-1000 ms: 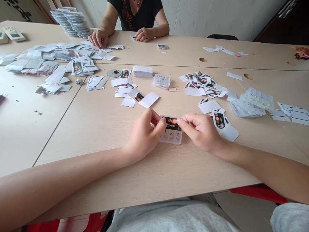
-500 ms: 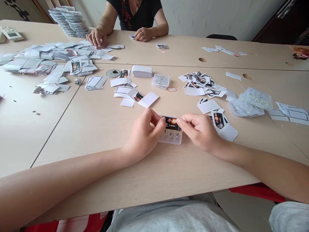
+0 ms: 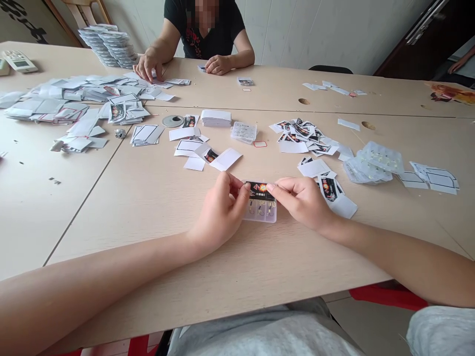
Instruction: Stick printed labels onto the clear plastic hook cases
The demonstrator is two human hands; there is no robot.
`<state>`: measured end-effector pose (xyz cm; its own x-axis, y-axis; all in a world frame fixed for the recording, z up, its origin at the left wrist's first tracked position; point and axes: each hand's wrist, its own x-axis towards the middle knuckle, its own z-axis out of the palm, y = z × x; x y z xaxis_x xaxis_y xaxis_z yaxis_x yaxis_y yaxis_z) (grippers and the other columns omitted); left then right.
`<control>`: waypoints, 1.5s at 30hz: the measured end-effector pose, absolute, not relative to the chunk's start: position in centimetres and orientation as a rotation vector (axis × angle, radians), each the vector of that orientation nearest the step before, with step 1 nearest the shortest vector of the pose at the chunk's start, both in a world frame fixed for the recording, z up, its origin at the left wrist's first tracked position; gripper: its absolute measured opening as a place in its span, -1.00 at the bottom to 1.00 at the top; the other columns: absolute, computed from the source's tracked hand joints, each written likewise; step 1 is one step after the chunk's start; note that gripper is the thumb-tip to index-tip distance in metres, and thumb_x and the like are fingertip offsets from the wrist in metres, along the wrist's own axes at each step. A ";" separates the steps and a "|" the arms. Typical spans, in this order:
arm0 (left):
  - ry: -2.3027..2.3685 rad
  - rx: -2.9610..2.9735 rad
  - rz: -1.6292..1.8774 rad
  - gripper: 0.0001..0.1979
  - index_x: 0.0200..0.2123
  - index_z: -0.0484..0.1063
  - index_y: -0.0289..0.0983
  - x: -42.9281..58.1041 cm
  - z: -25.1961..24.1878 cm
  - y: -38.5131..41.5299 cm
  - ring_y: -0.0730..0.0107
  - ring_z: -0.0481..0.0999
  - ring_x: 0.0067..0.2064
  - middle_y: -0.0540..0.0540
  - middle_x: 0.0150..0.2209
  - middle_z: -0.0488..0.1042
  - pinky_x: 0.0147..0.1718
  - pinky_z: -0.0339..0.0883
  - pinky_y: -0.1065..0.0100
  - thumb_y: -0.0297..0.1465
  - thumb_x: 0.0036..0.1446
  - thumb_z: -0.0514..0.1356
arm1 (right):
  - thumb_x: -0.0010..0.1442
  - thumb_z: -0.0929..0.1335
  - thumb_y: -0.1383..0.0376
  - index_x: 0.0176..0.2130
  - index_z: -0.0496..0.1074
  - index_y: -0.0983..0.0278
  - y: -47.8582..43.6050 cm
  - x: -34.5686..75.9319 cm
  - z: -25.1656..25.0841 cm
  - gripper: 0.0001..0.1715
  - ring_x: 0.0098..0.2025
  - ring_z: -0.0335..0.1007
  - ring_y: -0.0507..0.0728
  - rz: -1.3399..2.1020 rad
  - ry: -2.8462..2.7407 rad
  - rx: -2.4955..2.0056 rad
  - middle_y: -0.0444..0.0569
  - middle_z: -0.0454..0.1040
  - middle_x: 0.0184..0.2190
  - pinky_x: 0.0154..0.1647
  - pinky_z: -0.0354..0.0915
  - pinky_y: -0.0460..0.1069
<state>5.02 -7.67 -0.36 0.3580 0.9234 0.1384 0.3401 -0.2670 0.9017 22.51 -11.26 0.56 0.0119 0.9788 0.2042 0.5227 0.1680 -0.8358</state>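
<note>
A small clear plastic box of fishing hooks (image 3: pixel 261 213) is in front of me near the table's front edge, hooks showing in its lower half. Across its upper half lies a black printed label (image 3: pixel 264 194) with an orange burst and white characters. My left hand (image 3: pixel 221 212) is closed, its thumb on the label's left end and hiding the box's left side. At the label's upper right corner, my right hand (image 3: pixel 302 203) pinches with thumb and forefinger; its other fingers are curled. Loose black labels with white backings (image 3: pixel 330 190) lie just beyond my right hand.
Beyond the hands are a closed clear box (image 3: pixel 244 132), a white card stack (image 3: pixel 215 118), a tape roll (image 3: pixel 172 121), a label pile (image 3: pixel 302 136) and clear hook boxes (image 3: pixel 374 163). White packets (image 3: pixel 85 91) heap at left. A co-worker's hands (image 3: pixel 148 66) handle packets opposite.
The label now sits flatter and straighter against the box's upper half; both hands have shifted slightly with it. The view has tilted up a little. The co-worker's hands stay nearly in place.
</note>
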 end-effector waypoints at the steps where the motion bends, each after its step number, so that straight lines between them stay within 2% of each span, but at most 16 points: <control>1: 1.100 1.788 0.893 -0.81 -0.37 0.17 -0.23 5.0 -0.4 -7.6 0.54 0.23 -0.51 0.03 -0.46 0.30 -0.56 0.11 0.47 -0.25 0.20 0.07 | 0.18 0.28 0.24 -0.68 -0.03 0.26 -11.1 22.6 0.7 -0.47 -0.58 -0.09 -0.04 0.750 -1.597 -1.444 -0.20 -0.03 -0.68 -0.54 -0.09 -0.04; 7: 0.919 1.674 0.960 -0.80 -0.29 0.12 -0.20 4.8 -0.4 -7.0 0.53 0.25 -0.49 0.06 -0.46 0.26 -0.54 0.12 0.47 -0.26 0.19 0.11 | 0.17 0.32 0.26 -0.72 0.02 0.29 -10.6 23.4 0.6 -0.44 -0.59 -0.05 -0.06 0.887 -1.499 -1.243 -0.21 0.03 -0.71 -0.53 -0.07 -0.05; 11: 0.785 1.454 0.947 -0.69 -0.21 0.04 -0.16 4.7 0.4 -6.7 0.51 0.30 -0.50 0.11 -0.50 0.27 -0.53 0.14 0.46 -0.32 0.13 0.18 | 0.18 0.34 0.26 -0.73 0.10 0.30 -10.6 23.9 0.2 -0.45 -0.55 0.03 -0.04 0.947 -1.478 -1.167 -0.18 0.14 -0.67 -0.50 -0.04 -0.05; 16: 0.680 1.348 0.861 -0.80 -0.18 0.18 -0.23 4.3 1.0 -6.4 0.51 0.30 -0.43 0.07 -0.48 0.28 -0.44 0.19 0.43 -0.33 0.17 0.14 | 0.18 0.33 0.29 -0.74 0.10 0.31 -10.8 24.0 0.3 -0.44 -0.54 0.04 -0.04 0.988 -1.465 -1.100 -0.17 0.14 -0.66 -0.49 -0.03 -0.04; 19: 0.676 1.414 0.799 -0.76 -0.17 0.27 -0.27 4.3 1.1 -6.4 0.51 0.30 -0.41 0.03 -0.43 0.32 -0.44 0.17 0.44 -0.27 0.15 0.16 | 0.19 0.32 0.32 -0.73 0.09 0.31 -11.0 23.7 0.5 -0.45 -0.54 0.03 -0.04 0.967 -1.494 -1.092 -0.18 0.13 -0.65 -0.50 -0.02 -0.05; 23: 0.725 1.505 0.651 -0.72 -0.30 0.36 -0.31 4.7 1.2 -6.5 0.46 0.35 -0.37 -0.03 -0.38 0.40 -0.42 0.18 0.42 -0.20 0.07 0.24 | 0.19 0.31 0.37 -0.72 0.07 0.32 -11.5 23.1 0.8 -0.47 -0.55 0.01 -0.06 0.928 -1.603 -1.059 -0.17 0.14 -0.63 -0.51 -0.03 -0.05; 26: 0.700 1.427 0.568 -0.71 -0.37 0.42 -0.35 4.7 1.2 -6.5 0.43 0.38 -0.36 -0.06 -0.40 0.44 -0.38 0.21 0.39 -0.19 0.10 0.20 | 0.18 0.32 0.38 -0.71 0.05 0.32 -11.8 22.9 0.9 -0.47 -0.56 -0.02 -0.06 0.943 -1.632 -1.042 -0.18 0.12 -0.63 -0.52 -0.04 -0.05; 34: 0.530 1.305 0.446 -0.61 -0.15 0.48 -0.31 3.8 1.1 -5.6 0.34 0.44 -0.22 -0.15 -0.22 0.50 -0.18 0.27 0.31 -0.16 0.24 0.02 | 0.18 0.32 0.37 -0.73 0.05 0.32 -11.6 23.6 1.0 -0.45 -0.56 0.00 -0.07 0.982 -1.532 -1.053 -0.20 0.10 -0.65 -0.52 -0.04 -0.06; 38: 0.562 1.372 0.477 -0.61 -0.17 0.47 -0.30 3.9 1.1 -5.5 0.36 0.44 -0.22 -0.12 -0.23 0.50 -0.20 0.28 0.34 -0.14 0.24 0.02 | 0.19 0.32 0.35 -0.73 0.06 0.31 -11.6 23.5 0.8 -0.45 -0.55 0.03 -0.06 0.935 -1.540 -1.090 -0.19 0.11 -0.65 -0.50 -0.02 -0.05; 41: 0.646 1.455 0.495 -0.61 -0.29 0.44 -0.33 4.1 1.0 -5.5 0.42 0.41 -0.31 -0.08 -0.34 0.47 -0.30 0.27 0.39 -0.10 0.19 0.06 | 0.18 0.33 0.31 -0.72 0.08 0.31 -11.5 23.1 0.6 -0.46 -0.55 0.03 -0.05 0.907 -1.547 -1.125 -0.19 0.12 -0.65 -0.49 -0.02 -0.05; 45: 0.776 1.554 0.519 -0.58 -0.36 0.41 -0.34 4.0 1.1 -5.4 0.46 0.39 -0.37 -0.05 -0.40 0.45 -0.40 0.24 0.43 -0.06 0.16 0.08 | 0.19 0.32 0.14 -0.72 0.11 0.30 -11.1 23.1 0.0 -0.43 -0.55 0.06 -0.04 1.057 -1.489 -1.122 -0.18 0.13 -0.67 -0.48 0.02 -0.05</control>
<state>4.03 -5.42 1.06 0.6711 0.7330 -0.1112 0.1769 -0.0126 0.9842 23.11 -11.08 -0.05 -0.1191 0.9753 0.1858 0.1462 0.2024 -0.9683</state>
